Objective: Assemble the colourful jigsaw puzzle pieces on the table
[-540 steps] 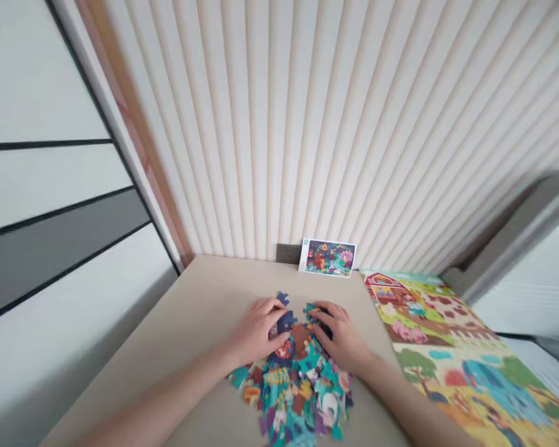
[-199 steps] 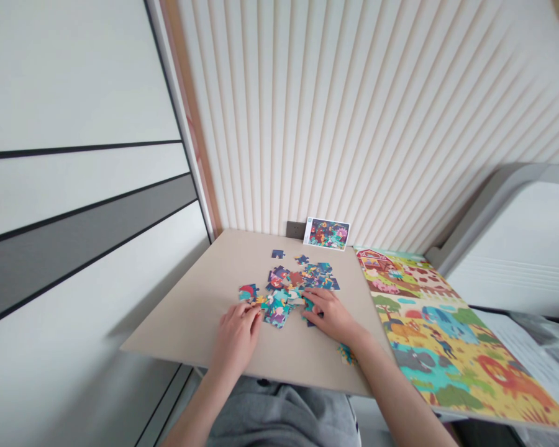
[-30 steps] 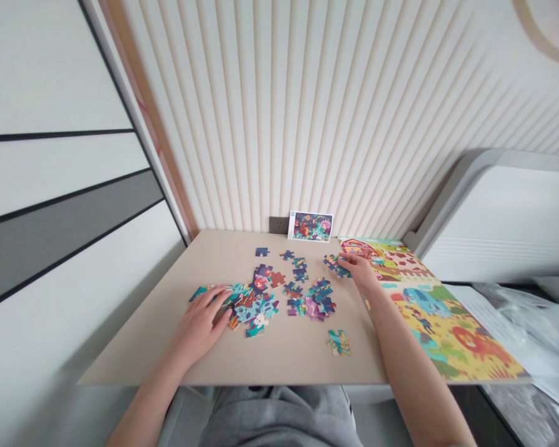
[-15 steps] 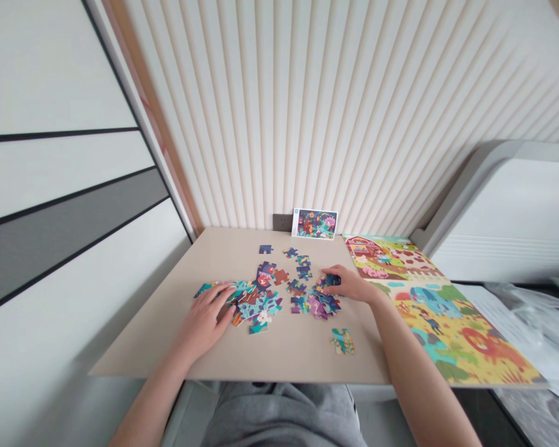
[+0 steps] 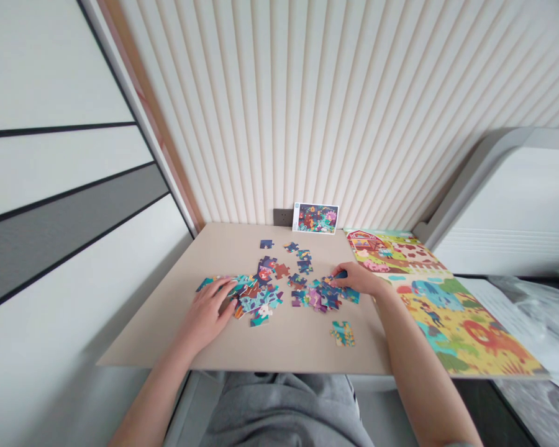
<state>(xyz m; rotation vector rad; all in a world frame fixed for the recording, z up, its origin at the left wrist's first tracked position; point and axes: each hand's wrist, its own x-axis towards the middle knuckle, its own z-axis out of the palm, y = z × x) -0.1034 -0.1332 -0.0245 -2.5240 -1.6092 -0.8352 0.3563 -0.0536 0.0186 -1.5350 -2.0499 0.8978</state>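
Loose jigsaw puzzle pieces lie in two heaps on the beige tabletop. My left hand (image 5: 211, 313) rests, fingers spread, on the left edge of the left heap (image 5: 261, 299), which is mostly teal with some brown and orange. At the right heap (image 5: 317, 295), in purple and dark blue, my right hand (image 5: 358, 278) pinches a dark blue puzzle piece (image 5: 340, 275) between thumb and fingers. A teal piece (image 5: 353, 295) shows just under that hand. Nearer the front edge lies a single teal and yellow piece (image 5: 343, 334). A brown piece (image 5: 282, 270) sits between the heaps.
A small picture card (image 5: 315, 218) of a colourful scene leans against the ribbed wall beside a dark socket (image 5: 283, 217). Two illustrated boards, a farm scene (image 5: 391, 251) and an animal scene (image 5: 461, 323), cover the table's right side. Crumpled clear plastic (image 5: 531, 310) lies beyond.
My right hand has shifted slightly right, a dark blue piece in its fingers. The teal piece beneath it now shows. My left hand stays on the left heap; the view has tilted a little.
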